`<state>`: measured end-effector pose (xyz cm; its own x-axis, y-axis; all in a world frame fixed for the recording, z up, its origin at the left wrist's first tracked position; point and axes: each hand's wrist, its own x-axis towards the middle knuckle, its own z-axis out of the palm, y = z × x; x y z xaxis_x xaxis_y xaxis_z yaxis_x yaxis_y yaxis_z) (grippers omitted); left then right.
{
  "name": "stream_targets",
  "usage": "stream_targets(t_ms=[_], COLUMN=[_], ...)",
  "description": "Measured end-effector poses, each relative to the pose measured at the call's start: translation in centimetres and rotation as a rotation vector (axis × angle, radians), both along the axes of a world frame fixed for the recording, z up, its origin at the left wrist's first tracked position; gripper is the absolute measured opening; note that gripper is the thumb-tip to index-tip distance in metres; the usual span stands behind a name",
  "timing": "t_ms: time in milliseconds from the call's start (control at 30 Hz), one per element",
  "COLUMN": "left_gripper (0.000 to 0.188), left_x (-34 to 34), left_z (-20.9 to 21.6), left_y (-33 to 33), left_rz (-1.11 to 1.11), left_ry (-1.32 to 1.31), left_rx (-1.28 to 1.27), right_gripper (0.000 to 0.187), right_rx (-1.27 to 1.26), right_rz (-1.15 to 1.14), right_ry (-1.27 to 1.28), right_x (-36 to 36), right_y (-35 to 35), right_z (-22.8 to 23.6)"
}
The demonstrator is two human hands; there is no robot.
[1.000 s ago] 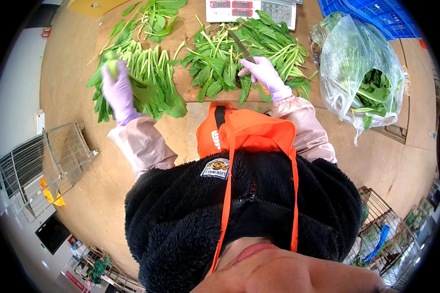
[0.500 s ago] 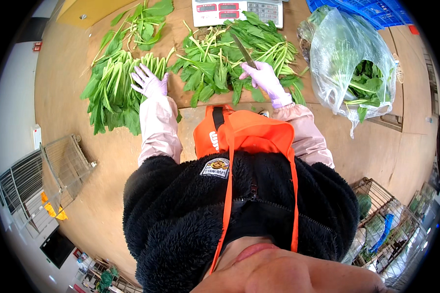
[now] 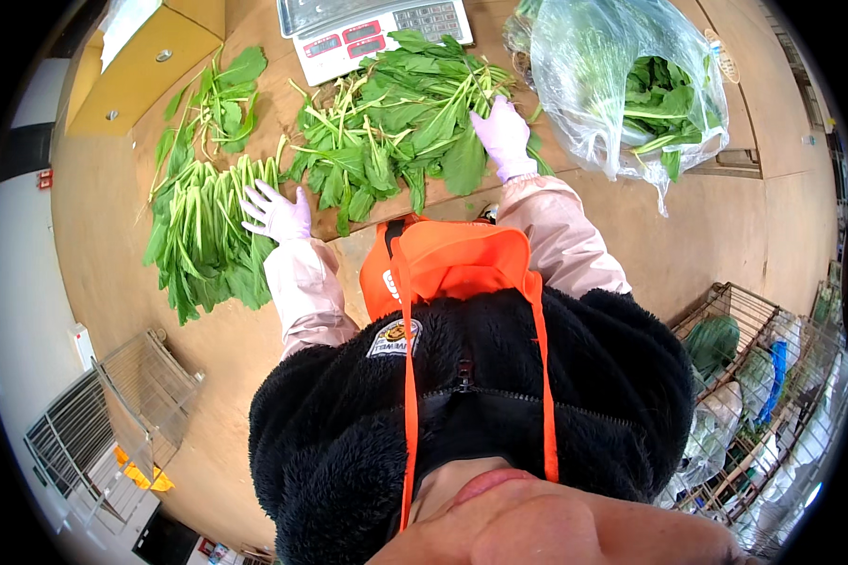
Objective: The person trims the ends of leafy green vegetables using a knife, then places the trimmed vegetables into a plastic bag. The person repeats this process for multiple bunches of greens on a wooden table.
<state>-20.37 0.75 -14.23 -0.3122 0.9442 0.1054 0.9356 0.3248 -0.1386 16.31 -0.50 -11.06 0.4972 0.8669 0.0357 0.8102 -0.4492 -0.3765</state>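
A brown wooden table (image 3: 278, 111) carries a row of pale-stemmed green leafy vegetables (image 3: 203, 226), loose green leaves (image 3: 228, 108), a tangled leafy green heap (image 3: 396, 113), a white rectangular scale (image 3: 334, 58) and a filled clear plastic bag (image 3: 584, 71).

Left hand (image 3: 281, 215): open, fingers fanned, pointing ahead and out to the left; thumb stands apart on the side nearer the right hand (image 3: 503, 134). Right hand farther forward, well apart from the left, fingers bent and gathered inward (fingertips hard to make out). Both in lilac gloves (image 3: 515, 169). Left forearm (image 3: 306, 287), pink-sleeved, runs back behind its hand; right forearm (image 3: 558, 231), likewise sleeved, slants back and outward.
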Motion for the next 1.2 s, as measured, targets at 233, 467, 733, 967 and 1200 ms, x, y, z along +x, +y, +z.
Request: stream_targets(t_ms=[233,467,733,967,1200], left_gripper=[0.071,0.026,0.030,0.029,0.027], left_x=[3.8,15.7,17.5,15.5,14.2], left_z=[2.1,11.9,12.3,14.2,13.9], left_y=[0.5,0.9,2.8,1.0,0.5], left_rz=[-0.192,-0.697,-0.627,-0.683,-0.650], left_ry=[-0.280,-1.343,-1.759,-1.069,-1.088], left_rx=[0.174,0.064,-0.050,0.179,0.166], right_gripper=[0.034,0.035,0.027,0.015,0.017], right_rx=[0.272,0.591,0.491,0.418,0.377], right_rz=[-0.153,0.059,0.312,0.497,0.549], right_ry=[0.752,1.108,0.976,0.325,0.353], right_x=[1.0,-5.0,-7.0,-6.0,-7.1], right_y=[-0.7,-2.9,-3.8,-1.2,-0.6], right_z=[-1.0,6.8,9.5,10.5,10.1])
